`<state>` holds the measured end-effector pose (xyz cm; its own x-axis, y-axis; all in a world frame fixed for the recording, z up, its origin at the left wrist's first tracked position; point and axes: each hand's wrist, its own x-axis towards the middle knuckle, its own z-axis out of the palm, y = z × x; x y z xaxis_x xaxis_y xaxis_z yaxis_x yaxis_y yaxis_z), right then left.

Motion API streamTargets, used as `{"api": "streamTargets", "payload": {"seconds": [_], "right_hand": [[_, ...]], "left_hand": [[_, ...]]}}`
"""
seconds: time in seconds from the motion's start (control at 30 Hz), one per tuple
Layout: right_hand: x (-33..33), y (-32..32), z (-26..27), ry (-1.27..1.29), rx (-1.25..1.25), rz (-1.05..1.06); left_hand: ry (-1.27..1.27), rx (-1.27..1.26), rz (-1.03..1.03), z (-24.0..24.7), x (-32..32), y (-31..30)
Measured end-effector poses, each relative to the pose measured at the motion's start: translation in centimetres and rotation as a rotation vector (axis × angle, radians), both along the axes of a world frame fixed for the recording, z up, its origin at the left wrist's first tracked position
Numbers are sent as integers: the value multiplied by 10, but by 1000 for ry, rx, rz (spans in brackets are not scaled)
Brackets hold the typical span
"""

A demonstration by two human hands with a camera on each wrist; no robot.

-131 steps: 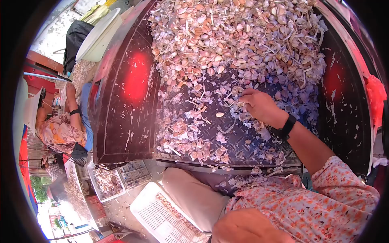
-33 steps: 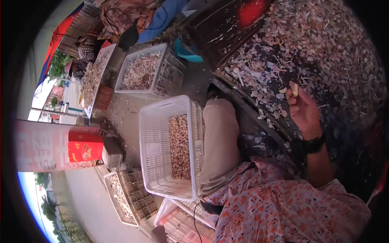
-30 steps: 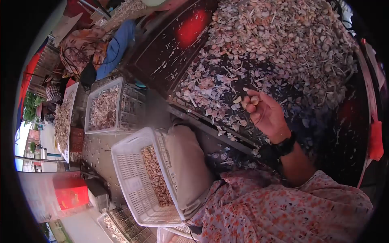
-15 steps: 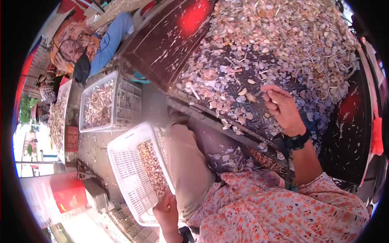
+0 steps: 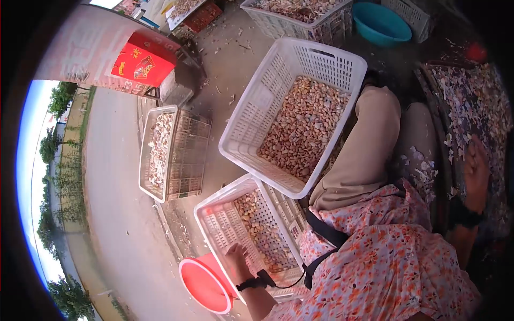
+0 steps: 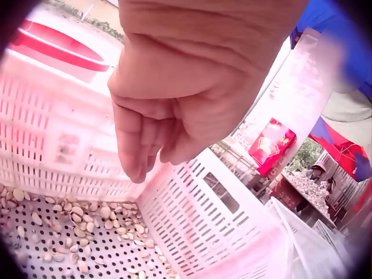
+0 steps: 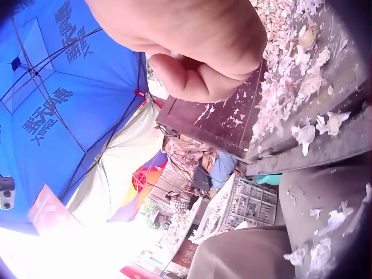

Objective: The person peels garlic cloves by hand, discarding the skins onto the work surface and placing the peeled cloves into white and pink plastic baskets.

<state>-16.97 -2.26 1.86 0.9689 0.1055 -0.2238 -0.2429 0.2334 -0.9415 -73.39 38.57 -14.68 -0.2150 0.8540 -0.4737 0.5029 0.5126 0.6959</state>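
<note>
My left hand (image 5: 237,262) is over the near edge of a white plastic crate (image 5: 217,224). Its fingers hang loosely bent, with nothing visible in them in the left wrist view. Garlic cloves (image 6: 78,224) lie scattered across that crate's perforated bottom. At the right edge of the head view, my right hand (image 5: 475,171) is over the dark bed strewn with garlic skins (image 7: 279,102). The fingers are loosely curled, and nothing shows between them; the palm side is partly hidden.
A bigger white crate (image 5: 235,136) with a layer of cloves (image 5: 305,123) stands beside my knee. Around it are a red bucket (image 5: 206,289), a teal basin (image 5: 380,24) and another crate (image 5: 187,155). A red box (image 5: 143,59) is farther off.
The head view has swung toward the crates. Cloves at my right fingers a second ago no longer show there. My left hand has gone from the bigger crate to the nearer one.
</note>
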Motion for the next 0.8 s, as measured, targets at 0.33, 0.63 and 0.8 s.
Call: {"api": "streamTargets", "payload": {"seconds": [0.33,0.63,0.8], "right_hand": [[-10,14,-2,17,195,206],[-45,86,24,9,193,236],[-45,100,31,-51,155,365]], "left_hand": [[-221,-262,242,-222,-108,-39],[1077,-162,-1028,-318,-82,-21],[348,54,98,-271,-46,-16]]}}
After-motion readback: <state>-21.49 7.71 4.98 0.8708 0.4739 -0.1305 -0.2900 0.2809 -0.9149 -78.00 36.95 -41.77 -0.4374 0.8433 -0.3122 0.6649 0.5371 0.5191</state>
